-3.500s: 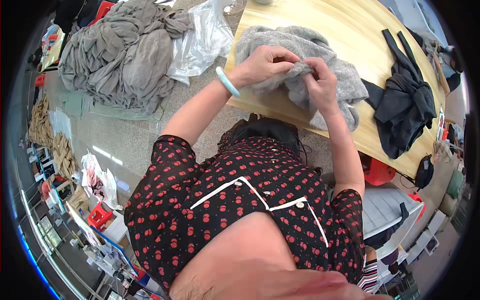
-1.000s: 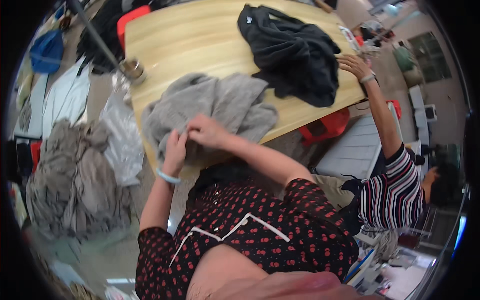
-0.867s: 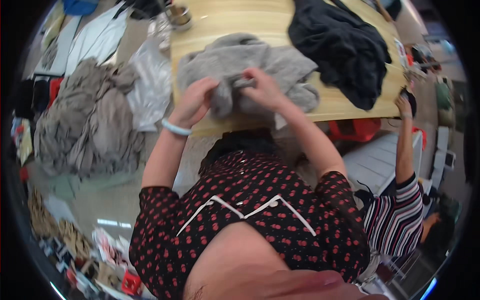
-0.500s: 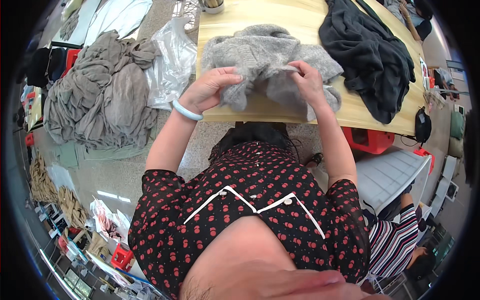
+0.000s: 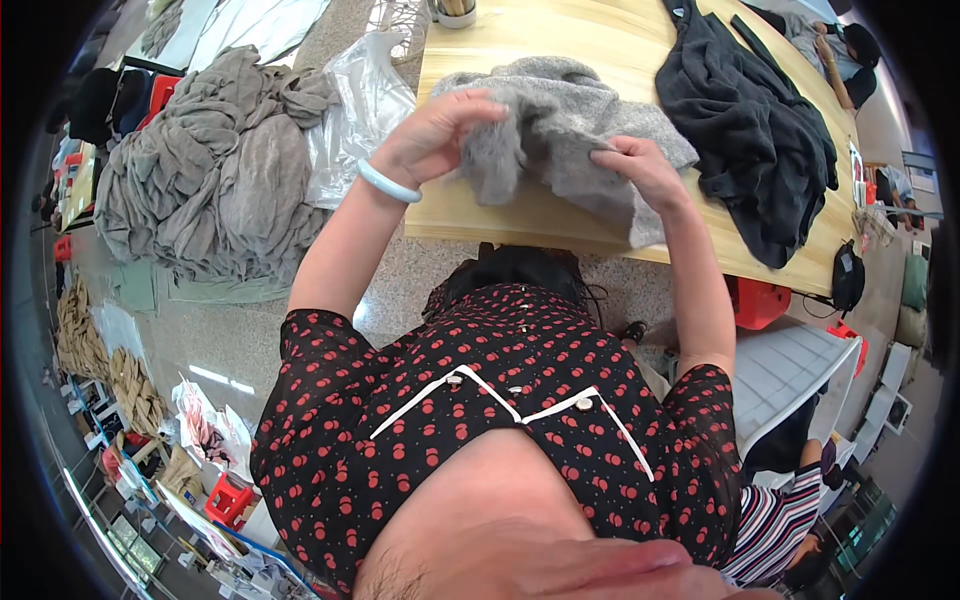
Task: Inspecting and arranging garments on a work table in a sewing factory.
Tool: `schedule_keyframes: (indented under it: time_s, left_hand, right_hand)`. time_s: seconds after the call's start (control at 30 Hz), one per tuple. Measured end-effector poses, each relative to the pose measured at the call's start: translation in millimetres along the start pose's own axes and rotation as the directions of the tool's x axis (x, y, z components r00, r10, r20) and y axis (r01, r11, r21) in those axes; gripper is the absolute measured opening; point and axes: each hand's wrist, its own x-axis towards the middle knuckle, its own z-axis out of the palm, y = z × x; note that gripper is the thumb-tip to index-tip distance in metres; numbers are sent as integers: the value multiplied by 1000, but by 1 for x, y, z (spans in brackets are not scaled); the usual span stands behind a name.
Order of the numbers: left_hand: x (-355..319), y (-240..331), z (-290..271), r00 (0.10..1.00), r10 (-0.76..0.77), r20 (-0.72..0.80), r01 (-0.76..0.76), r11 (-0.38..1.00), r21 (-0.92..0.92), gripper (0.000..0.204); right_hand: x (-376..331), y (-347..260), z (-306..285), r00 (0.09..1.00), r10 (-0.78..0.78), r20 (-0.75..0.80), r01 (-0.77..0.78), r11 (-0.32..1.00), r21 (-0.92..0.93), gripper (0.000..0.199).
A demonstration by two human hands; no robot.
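Observation:
A grey knitted sweater (image 5: 590,110) lies bunched on the pale wooden table, its near edge lifted and hanging in loose folds. My left hand (image 5: 440,130), with a pale blue bangle on the wrist, is closed on the knit at its left side; the fingertips are partly lost in the blurred fabric. On the other side, my right hand (image 5: 645,172) pinches the sweater's edge between thumb and fingers. The knit sags between both hands, and one part droops past the table's front edge below my right hand.
A black garment (image 5: 750,130) is spread on the table (image 5: 560,30) at the right. To the left are a clear plastic bag (image 5: 360,110) and a big heap of grey-brown cloth (image 5: 210,170). A cup of tools (image 5: 455,12) stands at the back. A person in stripes (image 5: 770,525) sits behind at the right.
My right hand has moved lower and to the right, drawing the sweater's edge with it. My left hand has risen slightly with the knit. The whole view has shifted a little.

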Motion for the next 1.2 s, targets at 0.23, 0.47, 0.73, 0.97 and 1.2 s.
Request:
schedule_keyframes:
  time_s: [0.23,0.47,0.73,0.97,1.2]
  left_hand:
    - [-3,-5,-4,992,90,-92,-94,995,-38,17]
    - [4,-13,23,964,144,-223,-171,980,-105,6]
    - [9,-27,30,981,172,-92,-176,983,-42,5]
    - [10,-37,15,967,222,-122,-226,974,-19,7]
    - [4,-42,1,864,494,-94,-286,637,716,7]
  right_hand:
    - [-36,-58,-9,680,-544,-492,630,777,11,12]
    - [-37,-58,22,616,-700,-362,696,699,-166,18]
    - [-23,-55,60,694,-690,-203,682,721,-120,28]
    - [-13,-44,67,747,-614,-255,616,783,-84,27]
    - [-3,-36,75,725,-663,-188,641,749,-169,26]
